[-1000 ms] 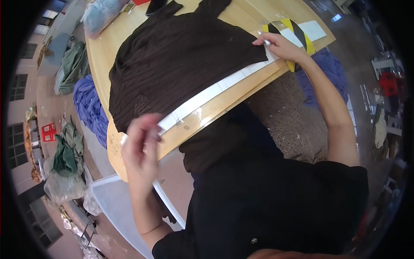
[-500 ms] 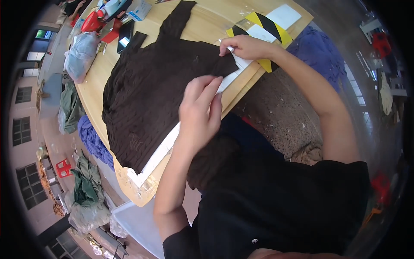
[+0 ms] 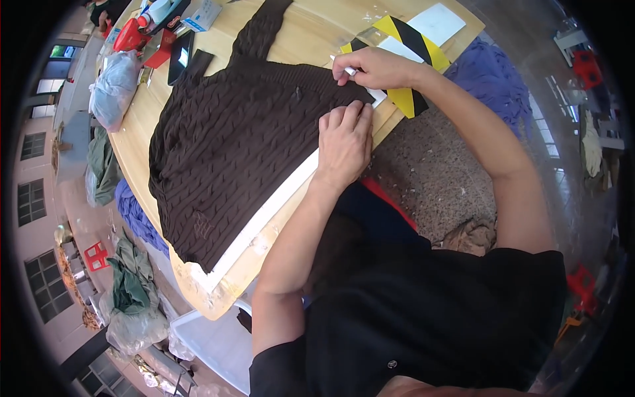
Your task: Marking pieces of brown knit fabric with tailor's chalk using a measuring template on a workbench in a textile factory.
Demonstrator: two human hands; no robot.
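Observation:
A dark brown cable-knit sweater [image 3: 231, 152] lies spread on the wooden table, one sleeve stretching toward the far side. Under its near edge runs a flat white board [image 3: 264, 235], showing as a long strip. My left hand [image 3: 345, 147] is closed over the sweater's near right corner, fingers bent and pressed together; its thumb is hidden. Just beyond it, my right hand [image 3: 377, 69] pinches a slim white pen-like stick [image 3: 351, 71] above the sweater's ribbed hem.
Yellow-and-black striped tape [image 3: 413, 41] and a white sheet [image 3: 436, 25] are at the table's right end. A phone [image 3: 180, 58], red box [image 3: 159, 49] and stuffed plastic bag [image 3: 114, 92] line the far left. Purple fabric [image 3: 486, 83] sits beyond the right edge; a translucent bin [image 3: 211, 344] stands below.
My left hand has come down and right onto the sweater's corner. The sweater lies smoother and has shifted slightly. My right hand has moved only a little, and its white stick now shows.

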